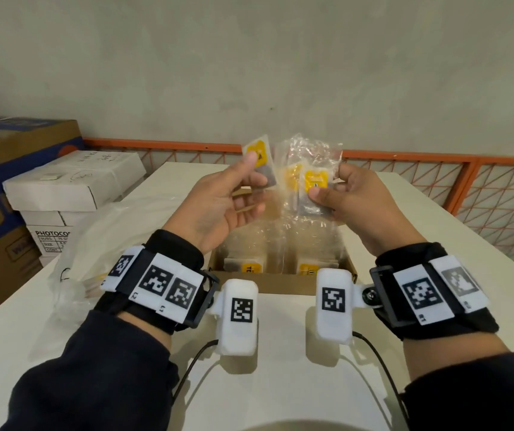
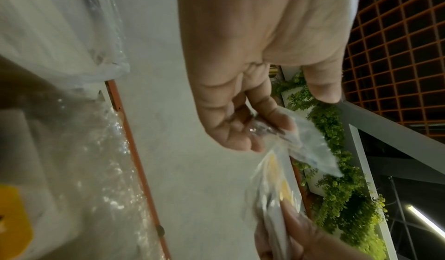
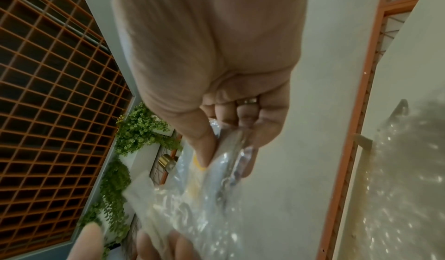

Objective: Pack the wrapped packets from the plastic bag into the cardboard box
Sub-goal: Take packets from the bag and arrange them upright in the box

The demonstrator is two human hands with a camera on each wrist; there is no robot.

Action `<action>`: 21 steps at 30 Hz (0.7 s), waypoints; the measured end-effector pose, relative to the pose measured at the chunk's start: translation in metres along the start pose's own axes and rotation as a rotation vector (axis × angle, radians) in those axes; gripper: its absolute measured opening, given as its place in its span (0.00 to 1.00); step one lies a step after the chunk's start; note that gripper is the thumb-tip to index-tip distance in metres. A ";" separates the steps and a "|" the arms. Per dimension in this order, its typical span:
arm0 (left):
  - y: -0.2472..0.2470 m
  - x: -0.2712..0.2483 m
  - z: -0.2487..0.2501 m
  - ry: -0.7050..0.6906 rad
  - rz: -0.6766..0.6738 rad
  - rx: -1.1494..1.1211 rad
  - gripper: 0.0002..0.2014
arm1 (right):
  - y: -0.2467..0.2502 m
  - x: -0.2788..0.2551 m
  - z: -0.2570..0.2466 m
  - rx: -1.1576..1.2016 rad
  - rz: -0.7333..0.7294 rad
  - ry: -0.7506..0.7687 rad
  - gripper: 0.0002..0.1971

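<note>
My left hand [image 1: 218, 206] pinches one packet [image 1: 260, 164] above the box [image 1: 280, 283], which sits mid-table [image 1: 436, 244] with packets inside. My right hand [image 1: 352, 200] grips the bag [image 1: 308, 157], thumb on a packet within it. Another bag [image 1: 106, 244] lies at the table's left edge.

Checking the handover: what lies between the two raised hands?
Only a narrow gap above the open brown cardboard box. The left hand pinches one yellow-labelled packet; the right hand grips the crinkled clear plastic bag. Head view.
</note>
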State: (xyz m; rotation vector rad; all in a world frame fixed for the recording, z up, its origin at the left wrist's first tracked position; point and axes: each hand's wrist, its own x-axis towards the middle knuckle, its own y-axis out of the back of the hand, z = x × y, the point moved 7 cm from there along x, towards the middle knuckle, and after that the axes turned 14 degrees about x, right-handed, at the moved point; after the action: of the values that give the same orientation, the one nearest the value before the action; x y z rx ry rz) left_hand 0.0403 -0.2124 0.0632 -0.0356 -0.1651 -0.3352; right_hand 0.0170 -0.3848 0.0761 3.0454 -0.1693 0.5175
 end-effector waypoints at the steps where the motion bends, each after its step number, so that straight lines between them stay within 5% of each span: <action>1: 0.004 0.000 0.001 -0.011 0.032 0.010 0.13 | 0.005 0.001 -0.001 -0.007 0.012 0.008 0.05; 3: 0.012 0.001 0.000 -0.031 0.087 0.103 0.03 | 0.013 0.002 -0.002 -0.006 0.017 0.005 0.07; 8: 0.026 0.005 0.000 -0.070 0.190 0.317 0.15 | 0.022 -0.001 -0.005 0.031 -0.025 -0.026 0.12; 14: 0.017 0.002 0.005 -0.153 0.159 0.579 0.15 | 0.018 -0.002 -0.004 0.053 -0.045 -0.027 0.18; 21: 0.005 0.002 0.001 -0.135 0.088 0.465 0.10 | -0.006 -0.004 -0.006 0.037 -0.165 0.008 0.14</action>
State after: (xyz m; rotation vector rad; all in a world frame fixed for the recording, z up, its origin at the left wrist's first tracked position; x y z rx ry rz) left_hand 0.0438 -0.2081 0.0649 0.3938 -0.3707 -0.2002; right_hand 0.0116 -0.3782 0.0798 3.0555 0.0919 0.5265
